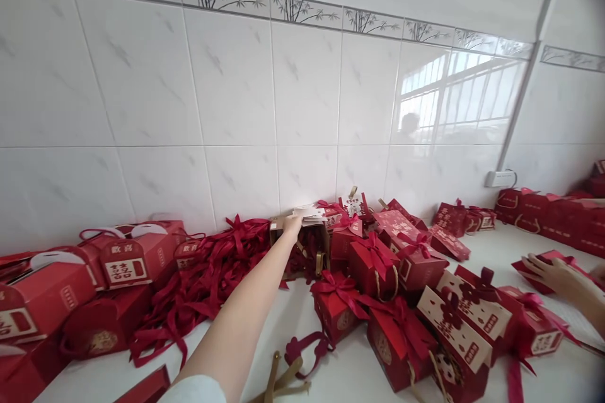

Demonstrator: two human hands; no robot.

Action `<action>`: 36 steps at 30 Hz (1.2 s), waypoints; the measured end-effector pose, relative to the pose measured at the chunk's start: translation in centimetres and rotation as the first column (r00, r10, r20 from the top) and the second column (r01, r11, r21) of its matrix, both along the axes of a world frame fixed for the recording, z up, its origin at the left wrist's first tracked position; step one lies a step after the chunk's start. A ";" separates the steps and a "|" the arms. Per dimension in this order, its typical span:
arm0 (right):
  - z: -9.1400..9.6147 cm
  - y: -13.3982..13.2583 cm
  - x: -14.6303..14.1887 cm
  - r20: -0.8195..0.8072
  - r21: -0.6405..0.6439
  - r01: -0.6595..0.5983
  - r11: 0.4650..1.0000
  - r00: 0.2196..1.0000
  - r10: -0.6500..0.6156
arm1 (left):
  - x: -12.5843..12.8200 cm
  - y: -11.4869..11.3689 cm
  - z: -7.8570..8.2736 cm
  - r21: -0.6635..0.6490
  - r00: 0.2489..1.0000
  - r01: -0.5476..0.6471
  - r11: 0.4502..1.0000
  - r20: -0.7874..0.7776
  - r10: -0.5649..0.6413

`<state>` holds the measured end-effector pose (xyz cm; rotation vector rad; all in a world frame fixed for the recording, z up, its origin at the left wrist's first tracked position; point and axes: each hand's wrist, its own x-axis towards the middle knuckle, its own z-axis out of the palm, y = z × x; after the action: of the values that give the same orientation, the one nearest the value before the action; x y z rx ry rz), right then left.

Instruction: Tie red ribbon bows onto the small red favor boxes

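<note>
My left hand [292, 225] reaches far forward to the wall side of the table. Its fingers are closed at the near-left edge of a small stack of pale cards [309, 215], though they are partly hidden from me. The cards lie over the top of an open brown box [324, 242] with dark red things inside. Left of the box is a heap of dark red ribbons [222, 271]. Just to its right stand red gift boxes [371, 264] with ribbon bows. My right hand is out of view.
A co-worker's hand [555, 277] rests on a red box at the right. Red boxes with white labels [137, 258] are stacked at left. Tan straps [281, 381] and a loose ribbon piece [309, 349] lie in front. A tiled wall [236, 88] bounds the table.
</note>
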<state>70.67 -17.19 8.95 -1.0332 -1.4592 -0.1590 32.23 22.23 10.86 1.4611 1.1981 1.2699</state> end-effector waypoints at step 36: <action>-7.9 -3.5 -47.9 -0.724 -0.187 -0.597 0.780 0.621 0.302 | -33.2 -37.8 -6.0 0.403 0.850 0.455 0.794 -0.461 -0.253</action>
<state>22.81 -20.64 1.08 -0.8623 -1.0436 0.8740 -0.96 -15.58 4.82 2.2931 0.7740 1.0890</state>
